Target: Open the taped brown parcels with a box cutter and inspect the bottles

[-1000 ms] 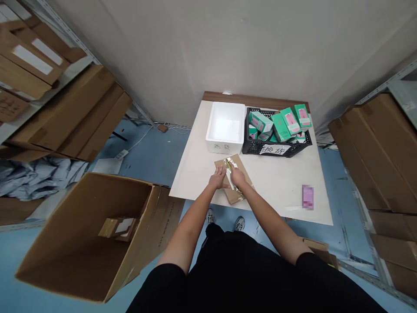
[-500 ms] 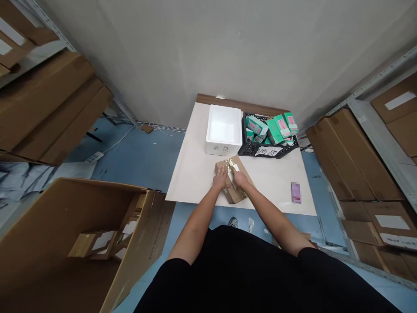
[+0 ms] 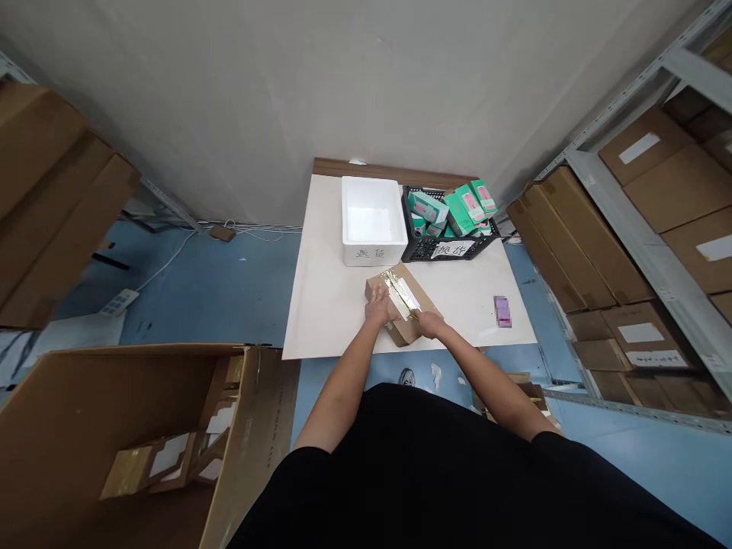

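Observation:
A brown cardboard box (image 3: pixel 424 296) lies at an angle near the front of the white table, with shiny tape and a white label on top. My left hand (image 3: pixel 376 305) presses on its left part with the fingers spread. Over the near right part of the box, my right hand (image 3: pixel 428 323) is closed round a small yellow-green cutter (image 3: pixel 413 313), mostly hidden by the fingers. The cutter's tip is at the taped seam, where a dark line runs along the tape.
Behind the box stand a white foam box (image 3: pixel 374 254) and a black crate (image 3: pixel 423 249) of green cartons (image 3: pixel 459 213). A purple item (image 3: pixel 502 312) lies at the right. A large open carton (image 3: pixel 252 442) holding small boxes is at my left; shelves of boxes (image 3: pixel 623 229) line the right.
My right hand has drawn the cutter along the taped seam toward me, from the box's far part to its near part. My left hand stays on the box. The view has shifted right.

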